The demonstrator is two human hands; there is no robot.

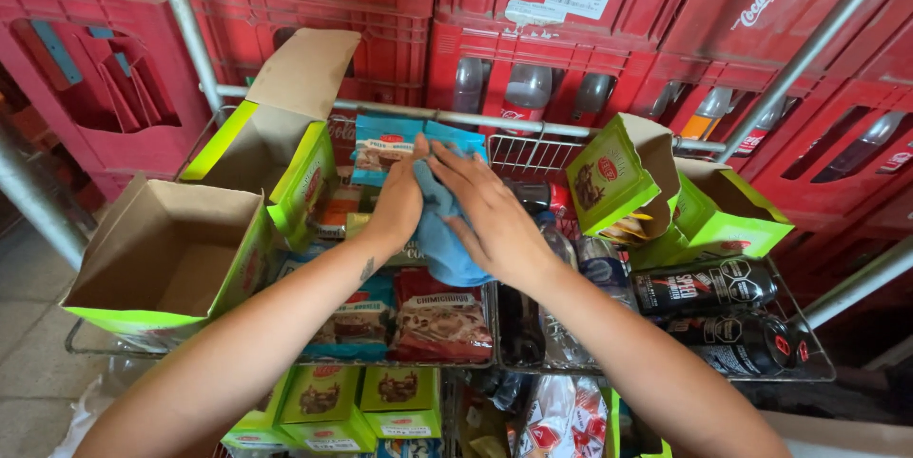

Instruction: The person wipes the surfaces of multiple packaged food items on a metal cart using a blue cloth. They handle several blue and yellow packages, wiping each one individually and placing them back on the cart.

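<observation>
Red plastic bottle crates (561, 49) stack up as a wall behind a wire rack shelf (533, 149) crowded with snack packets, dark bottles (704, 287) and open green cartons. Over that shelf, both hands work a blue cloth (442, 234): the left hand (399, 201) pinches its upper edge while the right hand (485, 211) lies curled across it, pressing it flat, seemingly to wipe or fold. An empty green-edged carton (166, 258) lies tipped open left of the cloth.

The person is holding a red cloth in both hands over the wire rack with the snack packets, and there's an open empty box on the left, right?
Not quite: the cloth is blue, not red, as the head view shows. The rest holds: left hand and right hand both grip it over the wire rack of snack packets, with the open empty box on the left.
</observation>
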